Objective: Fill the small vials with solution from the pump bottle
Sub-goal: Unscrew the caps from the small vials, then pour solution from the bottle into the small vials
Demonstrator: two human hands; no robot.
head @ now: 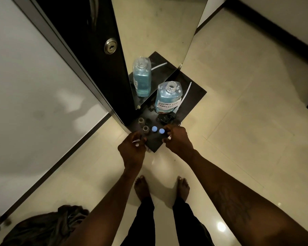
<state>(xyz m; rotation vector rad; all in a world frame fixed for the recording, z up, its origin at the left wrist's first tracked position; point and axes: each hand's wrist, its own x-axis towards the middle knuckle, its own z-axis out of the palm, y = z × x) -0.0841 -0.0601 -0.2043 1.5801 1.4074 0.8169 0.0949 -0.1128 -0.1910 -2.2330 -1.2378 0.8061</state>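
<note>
big pale tiled floor (238, 96) everywhere, with a dark door (82, 50) and a mirror (158, 27) leaning up behind a small black counter (194, 93). the person stands barefoot right at the counter's near corner, both arms reaching down to it.

the bottle (168, 97) sits near the middle of the counter, upright, about full of blue liquid, neck open with no pump on it, and a white handwritten label on the front. its reflection shows in the mirror just behind. a thin white tube (187, 92) lies just beside the bottle on its right, and a dark pump head (165, 118) lies in front of it.

left hand (132, 148) is at the counter's near edge, fingers curled loosely, something small and pale at the fingertips but can't tell what it is. right hand (178, 139) is fingers bent in a narrow pinch, tips touching the capped vial (161, 131) on the right.

four vials in a cluster near the front corner: two with blue caps (154, 128), two open vials (145, 129) to the left of those.
</note>
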